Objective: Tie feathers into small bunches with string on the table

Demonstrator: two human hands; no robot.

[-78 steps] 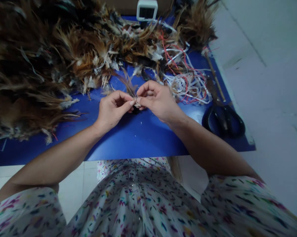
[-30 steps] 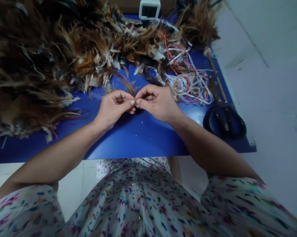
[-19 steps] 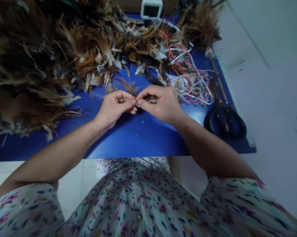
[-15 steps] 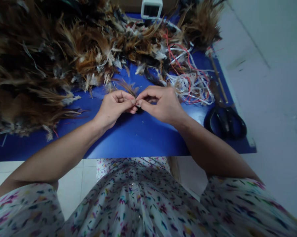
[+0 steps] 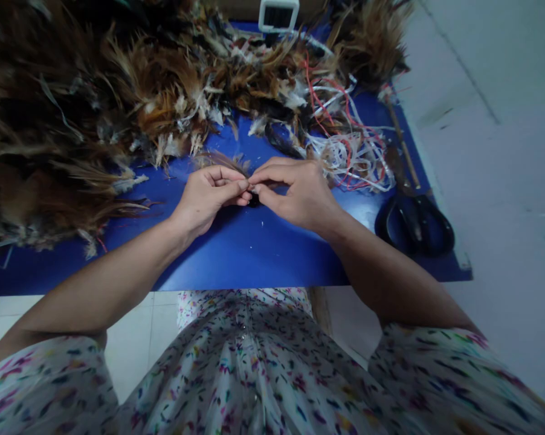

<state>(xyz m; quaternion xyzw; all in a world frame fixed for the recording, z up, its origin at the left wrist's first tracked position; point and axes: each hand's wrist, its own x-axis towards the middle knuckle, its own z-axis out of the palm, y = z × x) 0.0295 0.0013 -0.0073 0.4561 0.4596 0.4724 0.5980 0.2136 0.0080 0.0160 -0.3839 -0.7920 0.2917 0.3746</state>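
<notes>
My left hand (image 5: 212, 196) and my right hand (image 5: 295, 188) meet fingertip to fingertip above the blue tabletop (image 5: 254, 260). Both are closed in a pinch on a small bunch of feathers (image 5: 227, 162). Its thin brown tips stick out beyond my fingers on the far side, leaning to the left. A dark bit shows just under the fingertips. The base of the bunch is mostly hidden by my fingers. Just right of my right hand lies a tangle of white and red plastic strings (image 5: 351, 160).
Brown and black feather bundles (image 5: 164, 90) heap across the back and left. Black-handled scissors (image 5: 415, 226) lie at the right edge, near a thin stick (image 5: 402, 142). A small white-framed device (image 5: 278, 16) stands at the back. The table's front edge is close to my body.
The feather tips between my hands have swung lower and to the left. My hands stay almost in place, with small finger movements.
</notes>
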